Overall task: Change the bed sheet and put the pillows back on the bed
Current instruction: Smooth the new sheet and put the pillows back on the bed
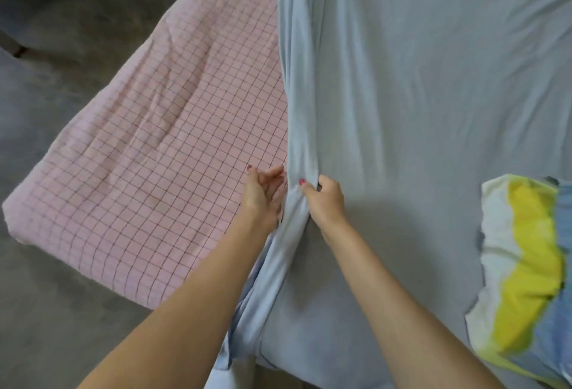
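Pale blue sheet [418,79] spread over the right of the bed, bunched left edge running near to far in long folds. Right hand [325,199] gripping that gathered edge, fingers curled round it. Left hand [263,190] just beside, fingers straight and relaxed, over pink checked mattress cover [161,147]. Yellow, white and blue pillow [526,280] at near right.

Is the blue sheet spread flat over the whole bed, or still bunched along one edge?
Bunched along one edge. The blue sheet gathers in long folds where the right hand grips it, leaving the pink checked cover exposed.

Left hand [263,191] flat, right hand [325,199] clenched.
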